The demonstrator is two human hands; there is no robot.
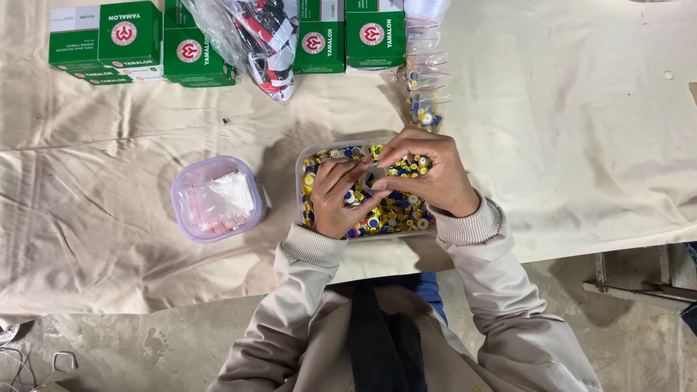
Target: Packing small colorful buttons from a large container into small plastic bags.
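A clear rectangular tub (299,173) full of small yellow, blue and white bobbins (396,210) sits on the cloth-covered table in front of me. My left hand (335,199) hovers over the tub's left half, palm up with a few bobbins in it. Above the right half, my right hand (428,174) pinches a small clear zip bag (376,176) together with the left fingers. Both hands meet at the bag's mouth. Beige knit cuffs cover my wrists.
A lilac-rimmed tub (216,197) of empty zip bags stands to the left. Green boxes (131,36) line the far edge beside a plastic bag of red, white and black items (265,40). A string of filled zip bags (427,87) lies behind the tub. The table's near edge (581,250) borders concrete floor.
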